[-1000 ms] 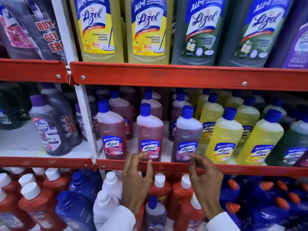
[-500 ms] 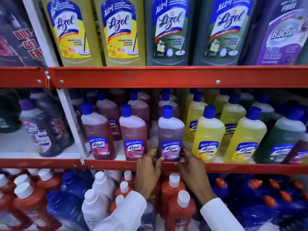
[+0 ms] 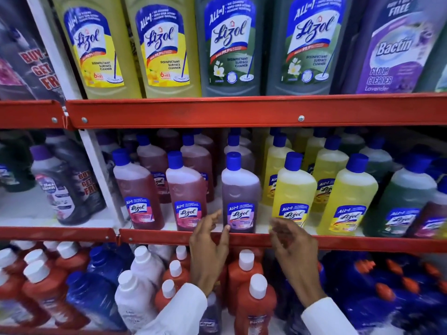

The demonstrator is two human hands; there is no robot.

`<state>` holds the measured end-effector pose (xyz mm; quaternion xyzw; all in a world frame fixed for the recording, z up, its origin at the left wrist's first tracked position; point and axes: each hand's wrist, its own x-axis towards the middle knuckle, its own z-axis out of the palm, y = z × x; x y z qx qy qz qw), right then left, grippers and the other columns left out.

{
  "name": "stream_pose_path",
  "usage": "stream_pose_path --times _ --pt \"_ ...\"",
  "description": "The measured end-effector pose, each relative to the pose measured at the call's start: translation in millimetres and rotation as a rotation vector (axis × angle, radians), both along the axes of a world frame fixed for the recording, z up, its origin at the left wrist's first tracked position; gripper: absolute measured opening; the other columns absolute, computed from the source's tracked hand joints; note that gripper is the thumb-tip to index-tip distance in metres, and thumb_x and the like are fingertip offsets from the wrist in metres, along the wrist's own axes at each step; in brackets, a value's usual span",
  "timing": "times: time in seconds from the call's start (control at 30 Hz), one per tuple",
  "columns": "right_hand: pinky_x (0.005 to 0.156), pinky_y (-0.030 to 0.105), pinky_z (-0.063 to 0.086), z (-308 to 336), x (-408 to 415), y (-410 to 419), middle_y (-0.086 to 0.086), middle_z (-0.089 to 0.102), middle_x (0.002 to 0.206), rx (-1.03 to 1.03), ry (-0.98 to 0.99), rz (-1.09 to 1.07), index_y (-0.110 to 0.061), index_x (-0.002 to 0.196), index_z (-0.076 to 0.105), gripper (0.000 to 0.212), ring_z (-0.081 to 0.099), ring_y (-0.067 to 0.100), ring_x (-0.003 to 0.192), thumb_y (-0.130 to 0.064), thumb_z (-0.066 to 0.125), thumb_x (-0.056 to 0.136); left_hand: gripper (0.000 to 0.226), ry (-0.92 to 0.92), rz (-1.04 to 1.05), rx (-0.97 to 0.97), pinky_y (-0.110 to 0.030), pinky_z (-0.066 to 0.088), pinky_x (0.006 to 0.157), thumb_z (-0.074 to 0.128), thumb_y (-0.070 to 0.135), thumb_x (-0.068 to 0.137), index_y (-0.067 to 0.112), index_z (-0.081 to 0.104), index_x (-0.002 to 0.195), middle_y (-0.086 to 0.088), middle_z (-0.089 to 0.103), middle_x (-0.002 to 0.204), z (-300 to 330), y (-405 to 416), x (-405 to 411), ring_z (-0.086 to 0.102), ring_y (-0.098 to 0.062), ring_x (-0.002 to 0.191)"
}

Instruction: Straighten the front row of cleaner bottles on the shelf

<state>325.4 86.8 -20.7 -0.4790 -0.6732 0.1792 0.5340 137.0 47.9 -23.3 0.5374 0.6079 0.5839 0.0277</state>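
I see my left hand (image 3: 209, 240) at about 6 o'clock in the view, fingers spread loosely, thumb tip touching the lower left edge of the purple Lizol bottle (image 3: 240, 197) but not gripping it. My right hand (image 3: 291, 240) hangs open at 5 o'clock, fingers apart, just off the bottle's right side and in front of the yellow bottle (image 3: 294, 197). The purple bottle stands upright at the front of the middle shelf (image 3: 362, 244), between the red bottle (image 3: 187, 197) at its 9 o'clock and the yellow one at 3 o'clock
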Motion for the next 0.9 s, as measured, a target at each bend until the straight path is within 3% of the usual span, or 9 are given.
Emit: stream_pose_path --times 0.07,0.17,0.3,0.4,0.5,0.67,0.8,0.9 --pt "0.079 0.027 0.056 0.7 20.6 -3.2 -0.002 0.076 0.09 0.06 0.038 -0.101 -0.02 0.094 0.072 0.026 0.072 0.011 0.08 0.0 0.075 0.078 0.021 0.052 -0.016 0.099 -0.009 0.045 0.089 0.073 0.009 0.086 0.017 0.069 0.105 0.004 0.07 0.101 2.4 -5.9 17.1 0.064 -0.005 0.094" --pt "0.079 0.025 0.052 0.8 44.5 2.8 0.003 0.071 0.096 0.045 0.054 -0.183 -0.016 0.099 0.066 0.031 0.068 0.017 0.081 0.001 0.074 0.076 0.016 0.075 -0.125 0.082 -0.013 0.048 0.088 0.072 0.014 0.085 0.021 0.07 0.1 0.006 0.073 0.097 5.0 -2.8 48.7 0.067 -0.004 0.092" --pt "0.091 0.024 0.048 -2.1 62.8 19.4 0.006 0.064 0.121 -0.084 -0.05 -0.075 -0.009 0.125 0.055 0.053 0.063 0.016 0.101 -0.002 0.076 0.078 0.037 0.105 -0.236 -0.09 -0.02 0.051 0.096 0.069 0.027 0.088 0.02 0.065 0.124 0.004 0.074 0.117 0.5 19.5 79.3 0.067 -0.005 0.105" --pt "0.095 0.031 0.054 1.5 69.9 26.8 -0.001 0.069 0.123 -0.11 -0.125 0.061 -0.017 0.128 0.057 0.051 0.068 0.012 0.104 -0.002 0.072 0.082 0.051 0.152 -0.238 -0.188 -0.032 0.053 0.1 0.064 0.033 0.089 0.017 0.056 0.137 0.001 0.07 0.129 -2.8 36.6 87.1 0.066 -0.012 0.116" --pt "0.094 0.024 0.051 5.5 73.0 30.3 -0.005 0.07 0.12 -0.129 -0.156 0.092 -0.019 0.128 0.06 0.048 0.067 0.006 0.101 -0.005 0.071 0.084 0.048 0.177 -0.219 -0.242 -0.036 0.056 0.095 0.059 0.039 0.089 0.023 0.057 0.134 0.005 0.073 0.123 -1.2 43.1 91.1 0.069 -0.013 0.109" --pt "0.097 0.031 0.054 1.3 76.1 34.8 -0.006 0.07 0.124 -0.147 -0.165 0.112 -0.019 0.133 0.058 0.049 0.068 0.008 0.104 -0.011 0.071 0.086 0.035 0.148 -0.158 -0.231 -0.038 0.058 0.089 0.061 0.041 0.091 0.026 0.062 0.122 0.006 0.076 0.114 -5.6 44.8 96.4 0.07 -0.013 0.1" --pt "0.096 0.034 0.056 1.2 78.6 34.9 -0.006 0.071 0.123 -0.153 -0.165 0.117 -0.02 0.134 0.058 0.05 0.069 0.007 0.104 -0.014 0.072 0.086 0.036 0.13 -0.173 -0.215 -0.038 0.059 0.089 0.06 0.044 0.09 0.026 0.064 0.121 0.007 0.077 0.112 -2.7 42.7 97.6 0.071 -0.01 0.099" --pt "0.093 0.023 0.055 4.4 81.5 30.5 -0.003 0.073 0.119 -0.125 -0.119 0.072 -0.018 0.131 0.062 0.049 0.07 0.005 0.099 -0.012 0.074 0.084 0.038 0.132 -0.193 -0.225 -0.035 0.058 0.093 0.064 0.043 0.091 0.026 0.065 0.125 0.008 0.076 0.115 8.2 35.5 97.9 0.07 -0.007 0.101"
